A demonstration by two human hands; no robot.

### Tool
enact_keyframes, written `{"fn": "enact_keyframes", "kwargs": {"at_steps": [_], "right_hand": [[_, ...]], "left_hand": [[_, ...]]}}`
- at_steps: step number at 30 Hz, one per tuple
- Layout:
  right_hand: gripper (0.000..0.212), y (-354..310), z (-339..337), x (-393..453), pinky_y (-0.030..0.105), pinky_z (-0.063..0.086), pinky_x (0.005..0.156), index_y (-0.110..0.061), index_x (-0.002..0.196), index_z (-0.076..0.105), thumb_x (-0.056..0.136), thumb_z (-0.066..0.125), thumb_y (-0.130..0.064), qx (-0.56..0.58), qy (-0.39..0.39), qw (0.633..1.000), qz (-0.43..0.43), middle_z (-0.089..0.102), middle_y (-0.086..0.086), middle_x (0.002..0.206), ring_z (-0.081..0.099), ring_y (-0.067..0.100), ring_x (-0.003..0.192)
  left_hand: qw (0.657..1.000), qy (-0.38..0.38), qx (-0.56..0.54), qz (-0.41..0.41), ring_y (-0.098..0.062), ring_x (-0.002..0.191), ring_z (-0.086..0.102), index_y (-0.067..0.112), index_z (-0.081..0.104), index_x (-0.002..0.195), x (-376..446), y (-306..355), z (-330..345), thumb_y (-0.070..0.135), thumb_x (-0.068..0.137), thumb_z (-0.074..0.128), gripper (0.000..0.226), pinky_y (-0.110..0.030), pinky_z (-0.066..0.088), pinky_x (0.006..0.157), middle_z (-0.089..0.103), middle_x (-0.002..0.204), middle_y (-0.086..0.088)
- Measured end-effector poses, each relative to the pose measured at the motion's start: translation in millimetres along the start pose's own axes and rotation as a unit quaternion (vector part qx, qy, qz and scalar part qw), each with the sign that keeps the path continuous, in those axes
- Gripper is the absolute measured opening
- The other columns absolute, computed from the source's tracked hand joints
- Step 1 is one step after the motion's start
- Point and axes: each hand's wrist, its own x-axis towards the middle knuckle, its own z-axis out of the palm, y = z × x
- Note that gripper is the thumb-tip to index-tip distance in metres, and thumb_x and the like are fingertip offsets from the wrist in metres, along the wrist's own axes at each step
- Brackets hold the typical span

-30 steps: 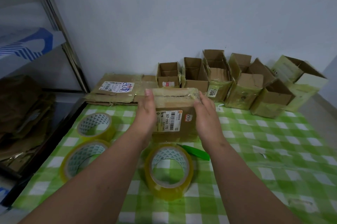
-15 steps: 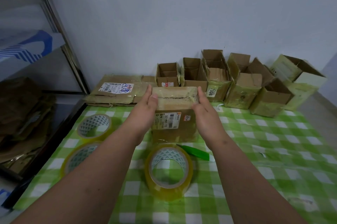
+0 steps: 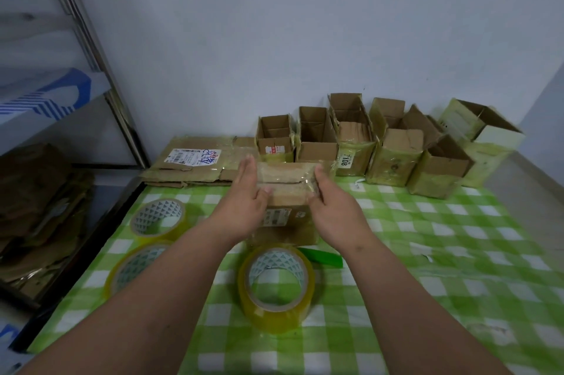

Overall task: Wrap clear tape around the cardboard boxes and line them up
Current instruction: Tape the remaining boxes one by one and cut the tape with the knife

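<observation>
Green-checked desk (image 3: 427,237): our left hand (image 3: 244,206) and right hand (image 3: 335,210) press flat, fingers straight, against the taped box (image 3: 287,188), 6 boxes (image 3: 393,158) lining the far edge.

Two hands, left hand (image 3: 247,206) and right hand (image 3: 334,210), flat against the sides of a taped cardboard box (image 3: 287,191) on a green checked tablecloth (image 3: 427,252), three tape rolls (image 3: 276,286) nearby, open boxes (image 3: 393,145) lined along the wall
</observation>
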Motion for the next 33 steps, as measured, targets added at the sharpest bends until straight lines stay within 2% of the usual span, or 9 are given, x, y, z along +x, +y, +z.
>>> {"fn": "enact_keyframes", "kwargs": {"at_steps": [5, 9, 13, 16, 19, 23, 25, 29, 33], "right_hand": [[0.065, -4, 17, -4, 0.043, 0.039, 0.110, -0.035, 0.157, -0.003, 0.104, 0.035, -0.041, 0.046, 0.025, 0.999, 0.006, 0.038, 0.003, 0.156, 0.047, 0.030, 0.133], [0.063, -5, 12, 13, 0.042, 0.030, 0.116, -0.024, 0.156, 0.024, 0.101, 0.044, -0.047, 0.168, 0.071, 0.979, 0.086, 0.034, 0.005, 0.158, 0.034, 0.024, 0.144], [0.045, -5, 21, 20, 0.042, 0.045, 0.103, -0.023, 0.140, 0.051, 0.099, 0.053, -0.042, 0.214, 0.093, 0.966, 0.115, 0.052, 0.006, 0.139, 0.053, 0.024, 0.122], [0.029, -6, 26, 28, 0.039, 0.050, 0.090, -0.021, 0.124, 0.059, 0.098, 0.056, -0.034, 0.237, 0.110, 0.957, 0.128, 0.058, 0.006, 0.124, 0.057, 0.023, 0.106], [0.026, -6, 23, 34, 0.034, 0.044, 0.083, -0.019, 0.120, 0.059, 0.098, 0.055, -0.032, 0.211, 0.106, 0.963, 0.131, 0.057, 0.007, 0.120, 0.056, 0.024, 0.102], [0.033, 0, 23, 35, 0.041, 0.046, 0.093, -0.023, 0.121, 0.060, 0.104, 0.037, -0.040, 0.140, 0.094, 0.980, 0.101, 0.058, 0.007, 0.123, 0.055, 0.025, 0.109], [0.041, 1, 23, 35, 0.043, 0.043, 0.102, -0.022, 0.137, 0.054, 0.105, 0.035, -0.040, 0.095, 0.093, 0.987, 0.090, 0.055, 0.009, 0.135, 0.052, 0.028, 0.122], [0.045, -1, 20, 37, 0.041, 0.034, 0.111, -0.028, 0.151, 0.036, 0.106, 0.036, -0.032, 0.082, 0.067, 0.991, 0.084, 0.037, 0.010, 0.154, 0.039, 0.029, 0.139], [0.044, -2, 16, 37, 0.040, 0.033, 0.112, -0.034, 0.150, 0.038, 0.106, 0.037, -0.032, 0.099, 0.047, 0.990, 0.084, 0.033, 0.009, 0.156, 0.040, 0.028, 0.138]], "left_hand": [[0.984, 0.031, -0.162, -0.067, -0.017, 0.149, 0.018, 0.032, -0.013, 0.156, -11, -5, 7, 0.027, 0.104, 0.045, 0.078, -0.031, 0.019, 0.116, 0.008, 0.164, 0.010], [0.969, 0.047, -0.202, -0.135, -0.022, 0.137, 0.039, 0.032, 0.015, 0.157, -2, -1, 2, 0.032, 0.103, 0.048, 0.064, -0.030, 0.032, 0.099, 0.032, 0.158, 0.001], [0.962, 0.099, -0.201, -0.159, -0.023, 0.116, 0.050, 0.025, 0.043, 0.143, 8, -1, 2, 0.044, 0.104, 0.040, 0.044, -0.036, 0.040, 0.091, 0.053, 0.136, -0.003], [0.963, 0.126, -0.182, -0.154, -0.020, 0.109, 0.049, 0.021, 0.045, 0.140, 14, -1, 6, 0.036, 0.105, 0.040, 0.038, -0.033, 0.038, 0.088, 0.054, 0.126, -0.001], [0.967, 0.144, -0.148, -0.148, -0.023, 0.117, 0.052, 0.019, 0.047, 0.142, 18, -2, 8, 0.033, 0.105, 0.041, 0.040, -0.034, 0.041, 0.093, 0.055, 0.135, -0.004], [0.971, 0.140, -0.133, -0.144, -0.026, 0.137, 0.042, 0.017, 0.042, 0.149, 21, -2, 8, 0.031, 0.105, 0.042, 0.046, -0.041, 0.035, 0.114, 0.046, 0.150, -0.004], [0.971, 0.139, -0.133, -0.140, -0.025, 0.139, 0.040, 0.017, 0.042, 0.149, 22, -2, 7, 0.030, 0.105, 0.043, 0.046, -0.041, 0.033, 0.116, 0.045, 0.152, -0.004], [0.971, 0.139, -0.138, -0.137, -0.025, 0.138, 0.042, 0.017, 0.044, 0.147, 22, -3, 6, 0.029, 0.105, 0.045, 0.044, -0.036, 0.033, 0.112, 0.047, 0.150, -0.004], [0.967, 0.150, -0.152, -0.137, -0.023, 0.132, 0.047, 0.017, 0.047, 0.145, 20, -3, 5, 0.028, 0.104, 0.047, 0.042, -0.029, 0.036, 0.101, 0.051, 0.146, -0.004]]}}
